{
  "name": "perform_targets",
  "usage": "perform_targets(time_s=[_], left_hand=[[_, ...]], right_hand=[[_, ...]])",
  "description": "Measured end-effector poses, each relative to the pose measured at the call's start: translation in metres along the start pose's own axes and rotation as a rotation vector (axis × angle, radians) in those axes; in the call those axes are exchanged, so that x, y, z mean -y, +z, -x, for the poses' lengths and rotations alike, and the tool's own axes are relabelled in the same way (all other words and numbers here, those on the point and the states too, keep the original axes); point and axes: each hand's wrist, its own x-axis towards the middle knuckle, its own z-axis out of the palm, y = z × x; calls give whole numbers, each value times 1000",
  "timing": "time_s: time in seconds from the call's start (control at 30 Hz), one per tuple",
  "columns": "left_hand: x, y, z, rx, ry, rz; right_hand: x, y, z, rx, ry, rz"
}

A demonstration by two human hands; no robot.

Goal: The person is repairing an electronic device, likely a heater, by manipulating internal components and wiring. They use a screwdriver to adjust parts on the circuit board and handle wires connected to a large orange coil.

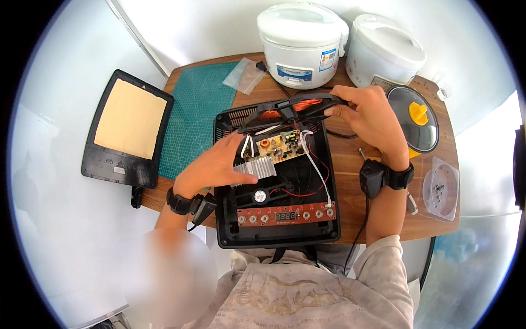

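Black coil frame point(290, 107) in right-hand point(367, 118) fingers; left hand's point(219, 164) fingers loose on half-hidden heatsink point(257, 169).

You wear a beige shirt point(307, 290) with short sleeves and a pale print. Each wrist carries a black strap with a small black box: left band point(181, 203), right band point(383, 176).

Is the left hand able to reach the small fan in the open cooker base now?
Probably yes. The left hand rests on the heatsink, and the fan lies just below it, uncovered. Only thin red wires run beside it.
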Motion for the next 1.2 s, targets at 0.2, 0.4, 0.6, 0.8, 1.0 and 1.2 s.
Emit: perform_targets(time_s=[0.2,0.4,0.6,0.8,1.0,1.2], left_hand=[[-14,0,-8,139,-34,60],[3,-9,-20,86,32,-79],[33,1,-32,60,145,-193],[11,-5,-39,261,-31,-96],[34,8,-38,137,94,-122],[31,3,-42,276,4,-40]], right_hand=[[-1,-4,1,-3,6,-22],[-3,-7,3,-18,16,3],[-8,-1,0,-23,-29,-43],[-14,1,0,5,-22,-32],[-13,1,-2,50,31,-54],[-11,4,-4,68,54,-1]])
